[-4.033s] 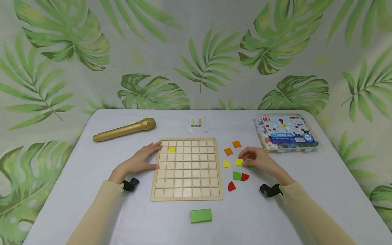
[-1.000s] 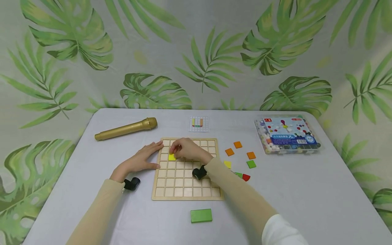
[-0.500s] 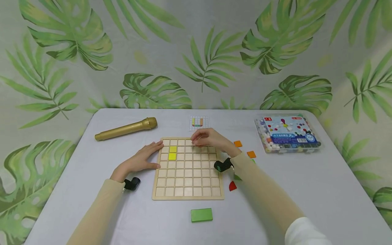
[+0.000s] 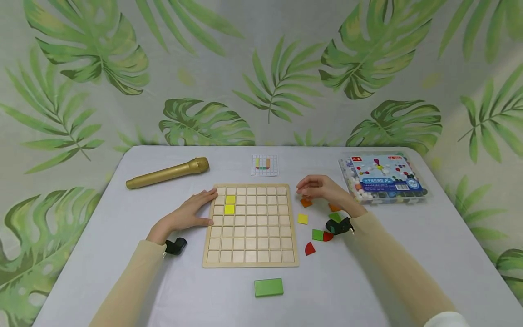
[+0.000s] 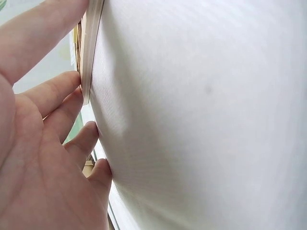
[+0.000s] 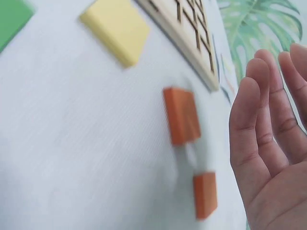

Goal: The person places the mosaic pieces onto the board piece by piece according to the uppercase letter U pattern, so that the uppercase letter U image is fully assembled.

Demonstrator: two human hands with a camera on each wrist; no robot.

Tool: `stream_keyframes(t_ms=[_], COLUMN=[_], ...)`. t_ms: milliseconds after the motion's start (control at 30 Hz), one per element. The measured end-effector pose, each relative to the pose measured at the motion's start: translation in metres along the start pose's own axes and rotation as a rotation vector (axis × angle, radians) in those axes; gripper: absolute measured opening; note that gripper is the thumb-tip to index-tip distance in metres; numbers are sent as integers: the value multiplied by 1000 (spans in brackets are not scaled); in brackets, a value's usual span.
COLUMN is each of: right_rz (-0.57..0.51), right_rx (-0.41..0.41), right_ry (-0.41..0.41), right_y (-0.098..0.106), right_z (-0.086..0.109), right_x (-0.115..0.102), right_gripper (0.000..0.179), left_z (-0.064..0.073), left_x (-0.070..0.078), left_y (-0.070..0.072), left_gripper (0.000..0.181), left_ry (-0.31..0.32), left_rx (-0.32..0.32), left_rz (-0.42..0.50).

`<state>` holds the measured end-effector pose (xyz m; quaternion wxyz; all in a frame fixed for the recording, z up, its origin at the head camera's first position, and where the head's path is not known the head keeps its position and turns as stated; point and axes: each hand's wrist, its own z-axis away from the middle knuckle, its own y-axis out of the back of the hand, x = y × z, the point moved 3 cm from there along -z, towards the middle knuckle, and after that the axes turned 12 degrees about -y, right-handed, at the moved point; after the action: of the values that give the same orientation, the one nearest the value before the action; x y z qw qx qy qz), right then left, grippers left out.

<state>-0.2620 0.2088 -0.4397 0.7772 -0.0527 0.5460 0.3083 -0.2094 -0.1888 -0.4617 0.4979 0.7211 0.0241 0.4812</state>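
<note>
My left hand (image 4: 189, 212) rests against the left edge of a wooden grid board (image 4: 261, 266), fingers spread; in the left wrist view its fingertips touch the board's side. Two yellow square tiles (image 4: 229, 209) sit in neighbouring cells of one column, near the upper left of the board. Right of the board, my right hand (image 4: 323, 188) hovers over the loose tiles, holding nothing. Just below its fingertips lies an orange tile (image 4: 306, 203); the right wrist view shows two orange tiles (image 6: 182, 115) apart from the fingers. A loose yellow tile (image 4: 303, 219) lies nearer the board.
Green tiles (image 4: 317, 235) and red quarter-round tiles (image 4: 310, 248) lie right of the board. A pattern card (image 4: 264, 165) and gold microphone (image 4: 167, 174) are behind it, a boxed bead kit (image 4: 384, 177) at back right. A green block (image 4: 268, 287) lies in front.
My right hand picked up a yellow tile, set it below the first one on the board, then let go and moved right to the loose tiles. The left hand stayed put.
</note>
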Motion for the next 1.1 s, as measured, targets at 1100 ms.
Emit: stream_keyframes(t_ms=[1100], right_rz=[238], right_rx=[-5], right_ry=[79], right_y=[-24], right_z=[32], right_x=[25], right_gripper=[21], left_z=[1], left_x=[-1], left_y=[-1], left_gripper=[81], left_ry=[-11], left_rx=[7], left_rz=[0])
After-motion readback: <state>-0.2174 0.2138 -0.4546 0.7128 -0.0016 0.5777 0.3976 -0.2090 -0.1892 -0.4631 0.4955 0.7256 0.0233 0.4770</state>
